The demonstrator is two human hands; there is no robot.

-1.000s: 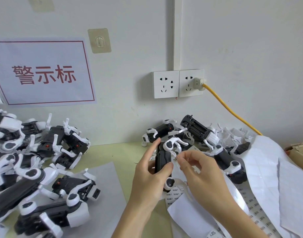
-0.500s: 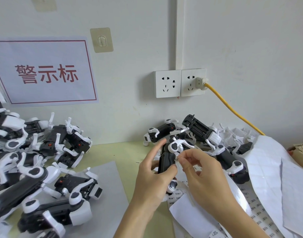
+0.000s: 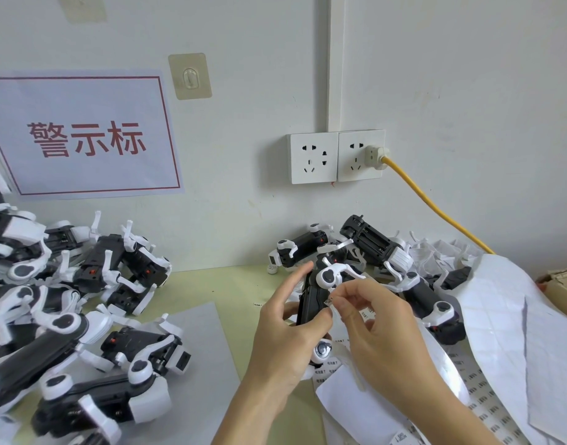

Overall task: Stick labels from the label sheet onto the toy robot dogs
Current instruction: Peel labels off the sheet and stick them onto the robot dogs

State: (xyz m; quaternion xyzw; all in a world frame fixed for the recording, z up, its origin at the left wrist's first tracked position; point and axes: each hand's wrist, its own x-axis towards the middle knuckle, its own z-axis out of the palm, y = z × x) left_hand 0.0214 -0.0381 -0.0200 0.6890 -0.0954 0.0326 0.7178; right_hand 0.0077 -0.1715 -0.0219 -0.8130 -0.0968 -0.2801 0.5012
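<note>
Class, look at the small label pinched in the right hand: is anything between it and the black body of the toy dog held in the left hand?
Nothing visible. The right hand holds the label at the dog's black side, just below its white leg, beside the left hand's thumb.

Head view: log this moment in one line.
left hand: holds toy dog | right hand: pinching label at dog | label: not pressed flat

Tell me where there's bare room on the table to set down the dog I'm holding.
Best spot: the grey sheet between the left dog pile and your left hand. The green table strip by the wall, between the two piles, is also bare. The right is crowded: dogs, label sheets, paper.
</note>
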